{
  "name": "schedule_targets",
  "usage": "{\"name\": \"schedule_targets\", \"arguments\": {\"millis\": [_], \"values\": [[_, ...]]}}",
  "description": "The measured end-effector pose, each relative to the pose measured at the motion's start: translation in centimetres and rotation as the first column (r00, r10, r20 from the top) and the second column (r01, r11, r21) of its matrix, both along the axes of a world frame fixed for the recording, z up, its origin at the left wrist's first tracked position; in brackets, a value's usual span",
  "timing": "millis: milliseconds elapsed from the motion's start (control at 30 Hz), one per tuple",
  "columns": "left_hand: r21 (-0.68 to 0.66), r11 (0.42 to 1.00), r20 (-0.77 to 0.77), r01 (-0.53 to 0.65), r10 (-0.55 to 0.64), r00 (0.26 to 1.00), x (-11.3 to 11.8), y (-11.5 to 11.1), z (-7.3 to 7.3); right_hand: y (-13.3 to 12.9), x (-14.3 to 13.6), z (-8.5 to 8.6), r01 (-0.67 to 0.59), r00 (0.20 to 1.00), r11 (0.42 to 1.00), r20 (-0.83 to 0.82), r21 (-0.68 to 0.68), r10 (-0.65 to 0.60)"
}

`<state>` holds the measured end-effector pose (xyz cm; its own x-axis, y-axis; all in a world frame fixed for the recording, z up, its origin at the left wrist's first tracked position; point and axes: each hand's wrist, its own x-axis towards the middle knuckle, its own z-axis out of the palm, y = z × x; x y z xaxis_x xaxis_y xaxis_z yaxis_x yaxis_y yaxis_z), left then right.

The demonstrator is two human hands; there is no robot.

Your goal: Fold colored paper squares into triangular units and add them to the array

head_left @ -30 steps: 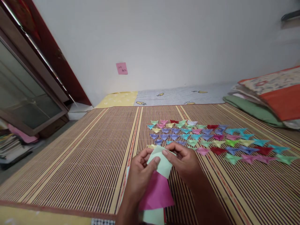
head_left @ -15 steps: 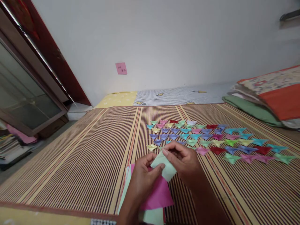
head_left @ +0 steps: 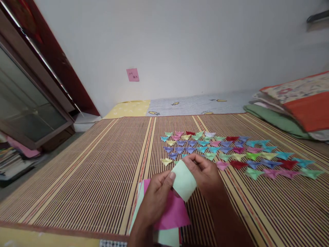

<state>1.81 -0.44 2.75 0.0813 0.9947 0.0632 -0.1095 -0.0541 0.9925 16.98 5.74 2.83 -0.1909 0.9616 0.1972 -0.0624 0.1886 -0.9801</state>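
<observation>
A pale green square of paper [head_left: 184, 181] is pinched between both hands. My left hand [head_left: 158, 192] grips its left corner with the thumb on top. At its upper right edge, my right hand [head_left: 205, 175] holds it with thumb and fingers closed. Below and left of the paper lies a magenta sheet [head_left: 174, 213], partly under my left hand, over pale green sheets [head_left: 168, 237]. Beyond the hands, rows of small folded paper pieces [head_left: 239, 164] in many colours spread over the striped mat.
The striped mat [head_left: 102, 171] covers the surface. Folded cloths and a cushion [head_left: 312, 113] lie at the right. A pink note [head_left: 133, 74] is on the wall. Books [head_left: 15, 163] and a glass-panelled cabinet [head_left: 28, 96] stand at the left.
The green paper has turned and moved slightly right, showing more of its face. My left thumb has shifted up to its left corner, and my right hand has moved a little right.
</observation>
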Motion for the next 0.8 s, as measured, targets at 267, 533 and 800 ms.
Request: {"name": "schedule_targets", "arguments": {"millis": [267, 533, 800], "values": [[0.012, 0.965, 0.157, -0.263, 0.258, 0.953, -0.8, 0.5, -0.2, 0.5, 0.7, -0.5, -0.126, 0.991, 0.992, 0.048, -0.012, 0.127], [0.061, 0.996, -0.024, -0.07, 0.072, 0.997, -2.5, -0.1, 0.1, 0.0, 0.1, -0.1, -0.133, 0.99, 0.991, 0.047, -0.03, 0.135], [-0.056, 0.99, 0.337, -0.126, 0.138, 0.931, -2.5, 0.5, -0.8, 0.1, 0.6, 0.1, -0.177, 0.984, 0.979, 0.054, 0.097, 0.172]]}}
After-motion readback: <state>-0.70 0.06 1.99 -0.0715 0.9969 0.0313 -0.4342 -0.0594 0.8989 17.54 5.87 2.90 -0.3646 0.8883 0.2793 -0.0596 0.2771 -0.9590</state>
